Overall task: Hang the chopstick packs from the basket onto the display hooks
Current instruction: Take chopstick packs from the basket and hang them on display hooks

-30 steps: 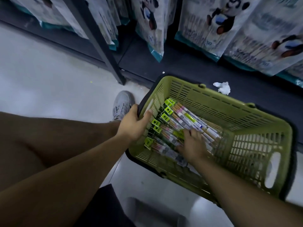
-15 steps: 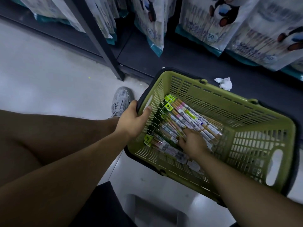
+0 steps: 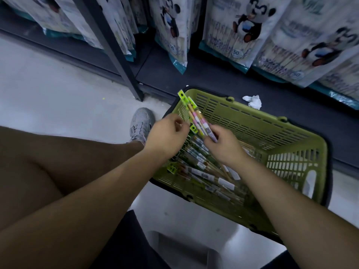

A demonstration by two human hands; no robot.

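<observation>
Green basket [image 3: 252, 121] holds chopstick packs [image 3: 204, 171]; right hand [image 3: 223, 145] grips a raised bunch [image 3: 196, 117], left hand [image 3: 165, 133] curled beside it, hold unclear.

I hold a few chopstick packs [image 3: 196, 118] by their lower ends in my right grip [image 3: 223, 146]. They are slim clear sleeves with pink and orange print, and their bright green hang tabs tilt up and to the left over the rim. The remaining packs [image 3: 202, 171] lie flat, heaped side by side in the bottom of the basket [image 3: 272, 133], tabs mostly toward its left wall. The basket is olive green with slatted walls, and it sits low in front of me.
</observation>
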